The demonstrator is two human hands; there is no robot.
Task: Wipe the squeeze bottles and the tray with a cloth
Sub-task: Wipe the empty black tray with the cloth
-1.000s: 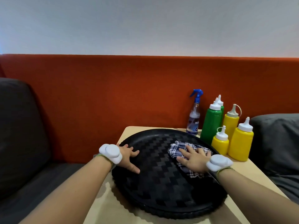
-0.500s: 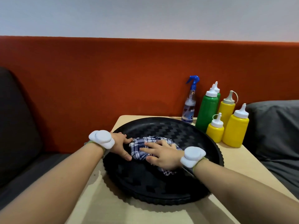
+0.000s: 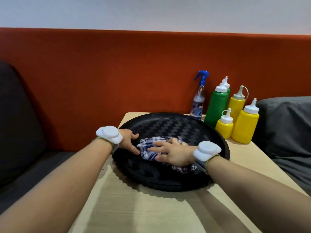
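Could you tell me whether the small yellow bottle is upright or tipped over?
Upright: the small yellow bottle stands on the table, white nozzle pointing up.

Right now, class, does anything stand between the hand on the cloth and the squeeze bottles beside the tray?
Nothing loose does. Between the right hand, pressing the checked cloth, and the squeeze bottles lie only bare floor and raised rim of the black tray. The small yellow bottle stands nearest, just outside that rim.
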